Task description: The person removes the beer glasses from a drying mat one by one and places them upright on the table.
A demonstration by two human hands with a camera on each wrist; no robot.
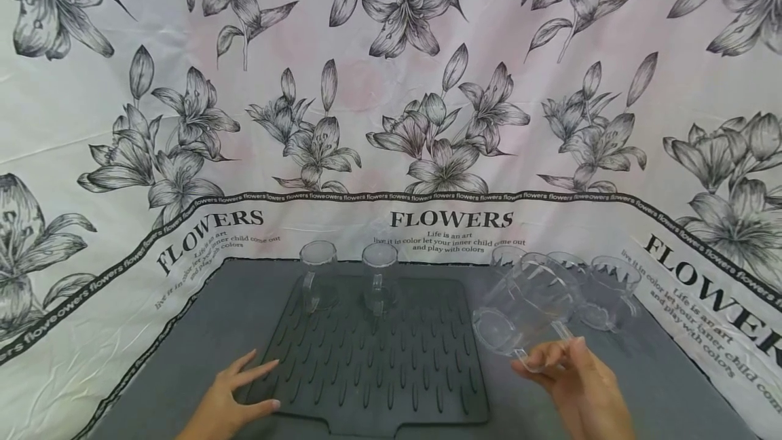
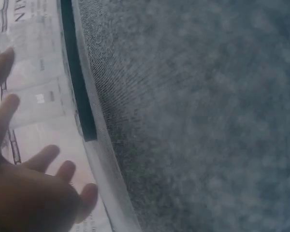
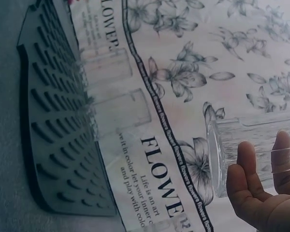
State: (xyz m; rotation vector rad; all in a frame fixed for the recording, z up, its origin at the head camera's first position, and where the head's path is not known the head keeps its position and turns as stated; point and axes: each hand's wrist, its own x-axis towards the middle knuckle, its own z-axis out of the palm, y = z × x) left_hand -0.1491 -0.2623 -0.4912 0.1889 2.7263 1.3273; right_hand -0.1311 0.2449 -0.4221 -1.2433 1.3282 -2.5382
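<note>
My right hand (image 1: 577,382) holds a clear mug (image 1: 519,304) by its handle, with fingers and thumb curled there. The mug is tilted, raised above the table just right of a dark ribbed drying mat (image 1: 421,402). In the right wrist view, the fingers (image 3: 246,162) show against the clear wall of the mug (image 3: 216,145). Spread and holding nothing, my left hand (image 1: 229,396) is at the mat's left edge; whether it touches the mat, I cannot tell. Two more clear mugs, one on the left (image 1: 319,280) and another (image 1: 380,280), stand at the mat's back, handles facing me.
Behind and right of the held mug stand other clear mugs, including one at the far right (image 1: 611,294), partly overlapping in view. Grey cloth (image 1: 183,352) covers the table. A white flower-printed curtain (image 1: 342,223) rises along the back and both sides.
</note>
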